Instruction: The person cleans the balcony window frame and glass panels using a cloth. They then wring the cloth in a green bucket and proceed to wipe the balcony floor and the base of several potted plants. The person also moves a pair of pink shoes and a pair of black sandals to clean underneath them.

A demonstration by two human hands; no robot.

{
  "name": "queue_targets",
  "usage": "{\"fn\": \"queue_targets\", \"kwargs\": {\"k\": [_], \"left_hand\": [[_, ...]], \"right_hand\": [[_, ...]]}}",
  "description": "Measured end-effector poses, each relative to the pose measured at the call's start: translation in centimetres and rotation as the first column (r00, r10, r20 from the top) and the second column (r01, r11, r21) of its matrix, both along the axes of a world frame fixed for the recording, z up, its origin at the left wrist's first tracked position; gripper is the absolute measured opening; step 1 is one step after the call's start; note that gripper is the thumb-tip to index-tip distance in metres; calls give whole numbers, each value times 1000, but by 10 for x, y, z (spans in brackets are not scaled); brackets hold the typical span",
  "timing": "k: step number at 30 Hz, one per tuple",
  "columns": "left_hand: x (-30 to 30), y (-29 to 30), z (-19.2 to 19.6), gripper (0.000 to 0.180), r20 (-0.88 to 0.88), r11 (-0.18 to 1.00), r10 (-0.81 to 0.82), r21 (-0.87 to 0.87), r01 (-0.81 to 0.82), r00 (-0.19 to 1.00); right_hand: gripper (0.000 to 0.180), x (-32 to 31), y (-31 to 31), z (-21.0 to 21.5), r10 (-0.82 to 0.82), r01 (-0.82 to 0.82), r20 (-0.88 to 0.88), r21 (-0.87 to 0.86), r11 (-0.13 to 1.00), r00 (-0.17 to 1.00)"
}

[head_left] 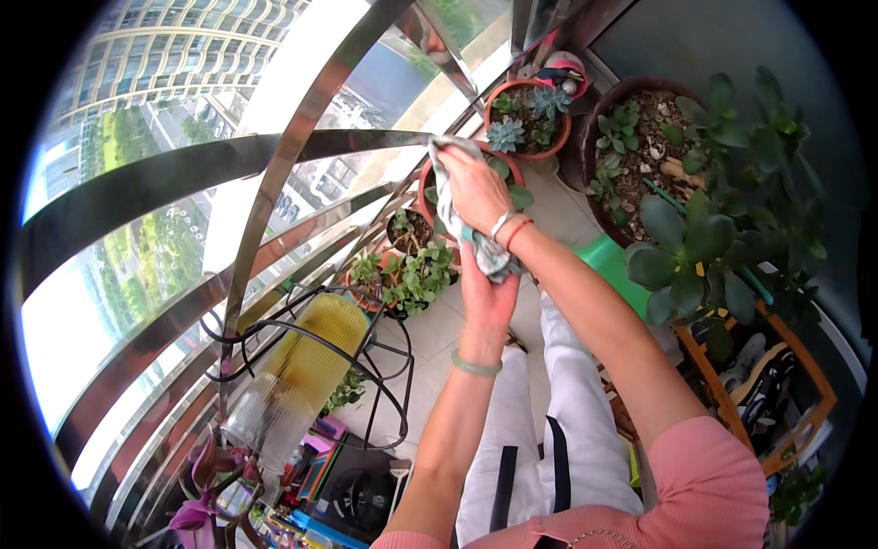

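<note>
- Right hand (476, 188) pressed on a patterned cloth (448, 197), fingers curled over its upper part, holding it against the end of a metal railing bar (302, 145).
- Left hand (487, 291) below, fingers closed on the cloth's hanging lower end by the right wrist.
- Cloth: white-green, drapes from the rail end down between both hands, bunched at the bottom.
- Right wrist has a silver bangle and red string; left wrist a green bangle (476, 366).
- Just behind the hands: terracotta pot (508, 166), partly hidden by the right hand.
- Further back: terracotta pot with succulents (529, 117), large dark pot (631, 146) with gravel and small plants.
- Right side: big-leaved jade plant (709, 233), wooden rack (805, 384) with shoes under it.
- Below the left hand: small potted greens (416, 274) on the tiled floor (439, 329).
- Lower left: ribbed yellowish glass vase (297, 375) lying tilted in a black wire stand (384, 366).
- Person wears pink sleeves, white trousers.
</note>
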State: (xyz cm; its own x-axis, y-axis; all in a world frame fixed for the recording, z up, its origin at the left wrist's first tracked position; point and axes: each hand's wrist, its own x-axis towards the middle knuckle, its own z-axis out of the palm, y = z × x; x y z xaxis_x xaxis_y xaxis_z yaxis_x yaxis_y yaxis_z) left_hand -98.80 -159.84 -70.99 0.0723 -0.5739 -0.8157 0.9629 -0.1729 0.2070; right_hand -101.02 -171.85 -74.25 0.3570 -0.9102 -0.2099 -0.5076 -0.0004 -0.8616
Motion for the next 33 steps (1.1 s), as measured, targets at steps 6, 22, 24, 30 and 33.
{"fn": "queue_targets", "kwargs": {"k": [6, 22, 24, 30, 33], "left_hand": [[4, 12, 15, 46, 85, 1000, 21, -3, -21, 996], [45, 23, -12, 46, 76, 994, 105, 9, -106, 992], [39, 23, -9, 44, 85, 996, 80, 27, -83, 993], [10, 52, 12, 44, 4, 983, 32, 183, -32, 999], [16, 44, 5, 46, 87, 995, 100, -25, -98, 991]], "right_hand": [[31, 5, 15, -7, 42, 27, 303, -218, 976, 952], [34, 68, 30, -32, 7, 21, 89, -313, 949, 996], [31, 59, 28, -32, 17, 21, 120, -304, 953, 993], [21, 20, 47, -26, -17, 2, 182, 80, 997, 983], [21, 27, 38, -11, -83, 122, 410, -70, 990, 908]]}}
